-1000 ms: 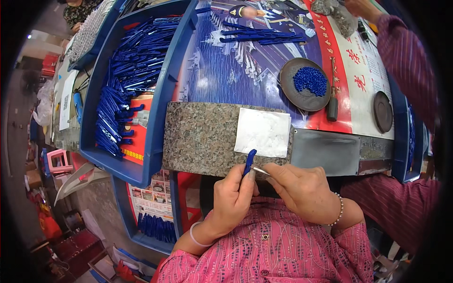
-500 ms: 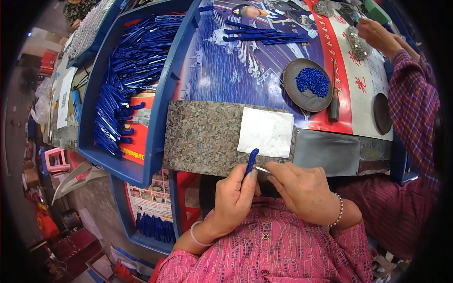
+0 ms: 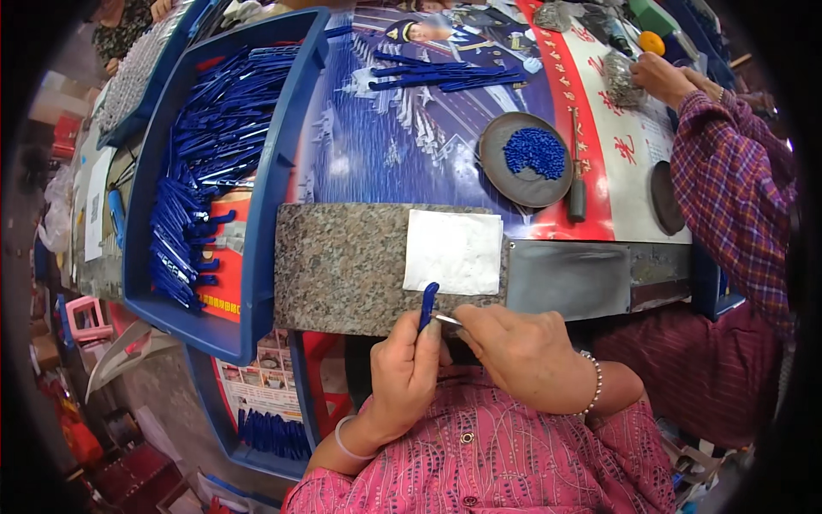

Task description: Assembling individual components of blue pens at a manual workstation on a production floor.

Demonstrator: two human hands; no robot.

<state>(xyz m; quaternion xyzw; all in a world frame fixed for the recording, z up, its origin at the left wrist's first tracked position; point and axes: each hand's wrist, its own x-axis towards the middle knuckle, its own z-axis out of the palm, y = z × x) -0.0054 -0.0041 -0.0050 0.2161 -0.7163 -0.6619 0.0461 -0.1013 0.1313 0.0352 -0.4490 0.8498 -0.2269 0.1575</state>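
My left hand [image 3: 408, 370] grips a small blue plastic part [image 3: 427, 305], holding it upright at the near edge of a speckled stone slab [image 3: 342, 265]. My right hand [image 3: 514, 353] pinches a thin metal pin [image 3: 447, 319] whose tip touches the blue part. A white paper square [image 3: 454, 251] lies on the slab just beyond both hands.
A blue tray [image 3: 265, 214] full of blue plastic parts [image 3: 205, 171] stands to the left. A round dark dish [image 3: 524, 163] holds small blue beads [image 3: 535, 152]. Another person's hand [image 3: 655, 77] in a plaid sleeve [image 3: 728, 180] works at the right. More blue sticks [image 3: 445, 75] lie far back.
My hands keep the same grip and place. The other person's arm at the right has drawn a little lower and nearer along the table edge.
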